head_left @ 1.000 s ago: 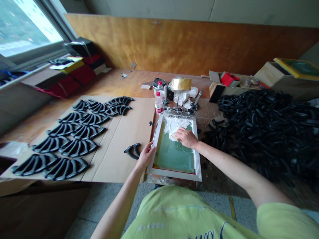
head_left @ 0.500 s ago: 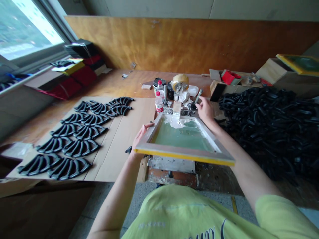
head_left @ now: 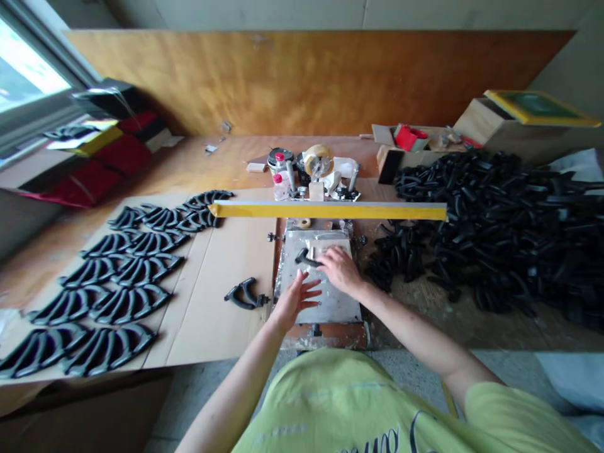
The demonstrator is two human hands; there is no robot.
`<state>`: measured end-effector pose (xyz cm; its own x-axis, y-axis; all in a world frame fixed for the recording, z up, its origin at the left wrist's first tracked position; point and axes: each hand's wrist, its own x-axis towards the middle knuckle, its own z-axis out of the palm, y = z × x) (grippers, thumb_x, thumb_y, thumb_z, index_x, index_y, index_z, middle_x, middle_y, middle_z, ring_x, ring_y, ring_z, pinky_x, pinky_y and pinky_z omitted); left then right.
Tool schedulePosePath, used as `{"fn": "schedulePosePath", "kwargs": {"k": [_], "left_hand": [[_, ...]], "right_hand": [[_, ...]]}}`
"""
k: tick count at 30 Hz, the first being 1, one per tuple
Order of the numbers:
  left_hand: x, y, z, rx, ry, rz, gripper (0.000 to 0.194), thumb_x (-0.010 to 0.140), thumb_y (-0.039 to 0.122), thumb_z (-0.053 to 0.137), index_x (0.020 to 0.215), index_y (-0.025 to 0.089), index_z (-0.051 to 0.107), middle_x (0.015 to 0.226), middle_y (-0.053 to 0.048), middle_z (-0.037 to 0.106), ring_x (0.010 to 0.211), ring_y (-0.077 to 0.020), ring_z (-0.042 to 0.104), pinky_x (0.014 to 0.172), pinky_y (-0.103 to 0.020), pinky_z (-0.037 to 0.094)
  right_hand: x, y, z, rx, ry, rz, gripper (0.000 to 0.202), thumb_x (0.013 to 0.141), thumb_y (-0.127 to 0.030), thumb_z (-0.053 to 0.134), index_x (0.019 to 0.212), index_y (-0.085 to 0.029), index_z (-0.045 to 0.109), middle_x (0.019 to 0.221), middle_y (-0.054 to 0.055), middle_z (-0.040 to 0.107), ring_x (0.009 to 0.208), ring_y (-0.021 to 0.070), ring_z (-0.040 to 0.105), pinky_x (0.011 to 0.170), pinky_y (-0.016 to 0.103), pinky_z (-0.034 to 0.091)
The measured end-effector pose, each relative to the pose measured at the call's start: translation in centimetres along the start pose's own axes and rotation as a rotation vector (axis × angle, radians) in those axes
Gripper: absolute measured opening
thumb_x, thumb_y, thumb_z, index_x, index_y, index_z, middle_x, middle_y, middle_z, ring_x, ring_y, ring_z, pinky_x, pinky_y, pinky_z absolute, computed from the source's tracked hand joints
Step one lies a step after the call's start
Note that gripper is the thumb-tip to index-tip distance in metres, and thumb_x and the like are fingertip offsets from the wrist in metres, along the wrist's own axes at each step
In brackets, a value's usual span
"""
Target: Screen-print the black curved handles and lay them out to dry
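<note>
My right hand [head_left: 340, 272] is closed on one end of a small curved black handle-like piece [head_left: 306, 258], over the flat metal plate [head_left: 337, 308] of the work stand. Just left of it my left hand [head_left: 296, 297] holds nothing, its fingers spread apart. Beyond both hands the screen frame [head_left: 330, 211] is tipped up, so only its front edge with yellow tape shows; its mesh is hidden. To the left of the plate, a few black curved pieces [head_left: 246, 294] lie together on the cardboard [head_left: 202, 302].
Fanned rows of black pieces [head_left: 125, 267] cover the cardboard's left part. A large heap of black pieces [head_left: 491, 226] lies on the right. Behind the frame stand red-capped bottles [head_left: 278, 187] and a tape roll [head_left: 318, 160]. Boxes [head_left: 111, 148] sit by the window.
The screen frame has swung up from its low slant, uncovering the plate. Both hands have left it. My right hand came back over the plate and now holds a black piece.
</note>
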<state>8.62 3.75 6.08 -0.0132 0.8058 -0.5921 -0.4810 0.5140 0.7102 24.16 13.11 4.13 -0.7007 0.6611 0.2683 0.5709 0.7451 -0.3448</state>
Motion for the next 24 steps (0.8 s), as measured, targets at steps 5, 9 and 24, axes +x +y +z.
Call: {"fn": "schedulePosePath", "kwargs": {"k": [5, 9, 24], "left_hand": [[-0.8, -3.3, -7.0, -0.051, 0.358, 0.029, 0.033, 0.092, 0.044, 0.048, 0.086, 0.014, 0.061, 0.075, -0.008, 0.070, 0.060, -0.0151, 0.067, 0.046, -0.021, 0.047], [-1.6, -3.9, -16.7, 0.053, 0.734, 0.012, 0.039, 0.093, 0.040, 0.035, 0.078, 0.015, 0.061, 0.067, -0.008, 0.069, 0.053, -0.0154, 0.063, 0.049, -0.025, 0.050], [-0.6, -2.5, -22.9, 0.719, 0.696, -0.235, 0.055, 0.084, 0.061, 0.041, 0.062, 0.014, 0.059, 0.049, -0.011, 0.061, 0.042, -0.0171, 0.053, 0.042, -0.025, 0.041]], "right_hand": [[-3.3, 1.5, -1.3, 0.151, -0.082, -0.164, 0.033, 0.090, -0.008, 0.048, 0.109, -0.026, 0.069, 0.098, 0.003, 0.069, 0.093, 0.0179, 0.059, 0.086, 0.031, 0.046], [-7.6, 12.3, -4.0, -0.058, 0.109, 0.419, 0.040, 0.081, 0.002, 0.041, 0.095, -0.020, 0.072, 0.099, 0.007, 0.068, 0.098, 0.0211, 0.059, 0.088, 0.033, 0.047], [-11.1, 17.4, -1.0, -0.122, -0.126, 0.322, 0.029, 0.074, -0.012, 0.064, 0.099, -0.024, 0.072, 0.118, 0.008, 0.062, 0.109, 0.0275, 0.052, 0.090, 0.044, 0.044]]}}
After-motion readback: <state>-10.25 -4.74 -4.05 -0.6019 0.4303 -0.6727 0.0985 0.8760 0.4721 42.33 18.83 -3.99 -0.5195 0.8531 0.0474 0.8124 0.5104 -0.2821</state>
